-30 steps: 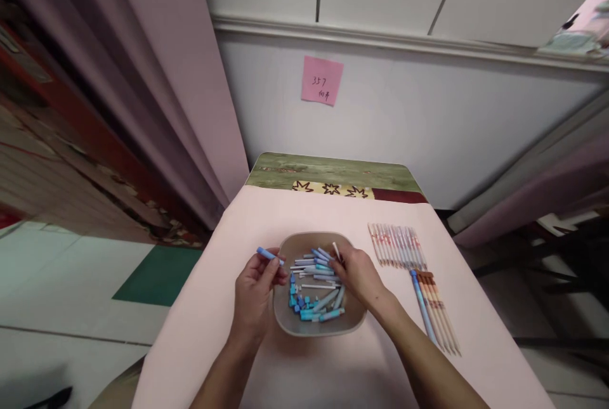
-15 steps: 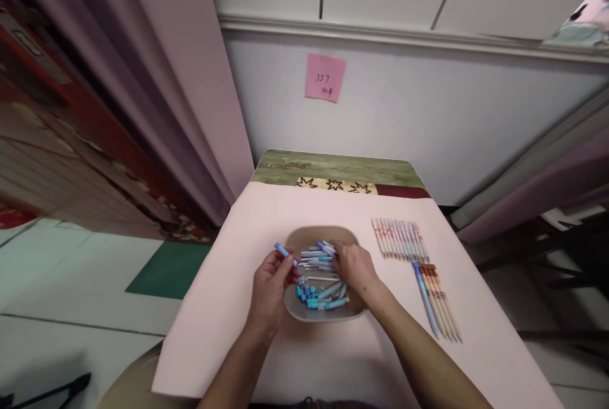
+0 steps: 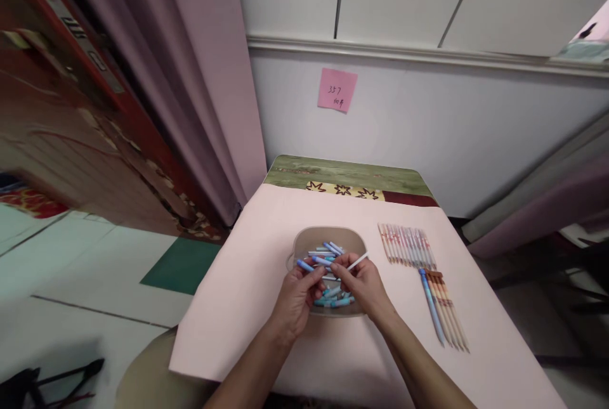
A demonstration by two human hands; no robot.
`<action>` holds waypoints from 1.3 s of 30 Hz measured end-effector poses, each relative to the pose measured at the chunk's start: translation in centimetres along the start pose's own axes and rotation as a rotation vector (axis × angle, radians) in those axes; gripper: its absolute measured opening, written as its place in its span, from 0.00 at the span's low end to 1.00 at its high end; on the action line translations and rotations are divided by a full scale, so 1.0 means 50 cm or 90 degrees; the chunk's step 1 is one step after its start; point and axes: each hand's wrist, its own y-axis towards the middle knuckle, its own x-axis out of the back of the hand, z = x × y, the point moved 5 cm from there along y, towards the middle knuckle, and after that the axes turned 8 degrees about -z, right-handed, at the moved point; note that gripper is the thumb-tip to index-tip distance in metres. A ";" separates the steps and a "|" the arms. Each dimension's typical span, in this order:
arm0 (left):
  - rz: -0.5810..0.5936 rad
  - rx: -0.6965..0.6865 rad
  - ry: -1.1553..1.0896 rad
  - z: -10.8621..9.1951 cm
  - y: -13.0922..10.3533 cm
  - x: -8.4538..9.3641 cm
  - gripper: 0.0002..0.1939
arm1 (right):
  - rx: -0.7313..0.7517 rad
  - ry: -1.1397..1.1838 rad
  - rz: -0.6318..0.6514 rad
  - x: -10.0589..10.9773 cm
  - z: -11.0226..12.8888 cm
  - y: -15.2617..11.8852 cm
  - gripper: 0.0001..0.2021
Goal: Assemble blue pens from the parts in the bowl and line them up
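Note:
Over a beige plastic bin [image 3: 349, 233], both hands are close together. Between the thumb and fingers of my left hand [image 3: 294, 300] is a short blue pen part [image 3: 305, 265]. My right hand [image 3: 365, 283] pinches a light-blue pen barrel piece [image 3: 321, 261], its end near the left hand's piece. A thin white rod [image 3: 358, 260], like a pen refill, sticks out on the right hand's far side. Loose blue and turquoise pen parts [image 3: 335, 301] lie in the bin, partly covered by the hands.
On the pink-covered table [image 3: 238, 307], a row of pens [image 3: 406, 246] lies to the right of the bin. Nearer me, a blue pen [image 3: 432, 307] lies beside several brown-topped pens [image 3: 447, 311]. A pink note [image 3: 337, 90] is on the wall behind.
My right hand has come up out of the bin with a pen barrel piece and the white rod. It is now beside my left hand, which still holds its blue part.

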 end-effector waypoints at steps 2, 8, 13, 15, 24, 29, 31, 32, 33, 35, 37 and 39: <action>-0.001 -0.012 -0.002 -0.003 -0.005 -0.002 0.16 | 0.000 0.009 0.017 -0.010 0.002 -0.004 0.15; -0.059 -0.060 -0.069 -0.042 -0.004 0.014 0.13 | 0.058 0.093 -0.036 0.020 0.037 -0.010 0.21; -0.044 0.054 -0.173 -0.041 0.001 0.016 0.10 | 0.089 0.144 -0.080 0.049 0.068 -0.030 0.15; -0.030 0.087 -0.169 -0.032 -0.005 0.009 0.11 | 0.098 0.114 -0.072 0.047 0.074 -0.039 0.16; -0.072 -0.052 -0.093 -0.058 -0.014 0.018 0.13 | 0.165 -0.068 -0.154 0.106 0.082 -0.022 0.17; -0.069 -0.075 -0.106 -0.060 -0.006 0.021 0.12 | 0.218 -0.433 -0.139 0.107 0.097 0.002 0.13; -0.069 -0.078 -0.108 -0.058 -0.007 0.020 0.11 | 0.218 -0.697 -0.036 0.073 0.081 0.018 0.10; -0.072 -0.080 -0.108 -0.058 -0.008 0.021 0.10 | 0.207 -0.804 0.022 0.054 0.067 0.027 0.09; -0.075 -0.081 -0.108 -0.058 -0.009 0.021 0.09 | 0.194 -0.851 0.054 0.038 0.052 0.035 0.08; -0.083 -0.080 -0.104 -0.061 -0.012 0.025 0.06 | 0.176 -0.881 0.087 0.007 0.023 0.052 0.08; -0.093 -0.077 -0.102 -0.062 -0.015 0.030 0.04 | 0.170 -0.890 0.106 -0.018 -0.006 0.066 0.09; -0.102 -0.068 -0.105 -0.060 -0.017 0.034 0.03 | 0.169 -0.893 0.115 -0.033 -0.029 0.076 0.10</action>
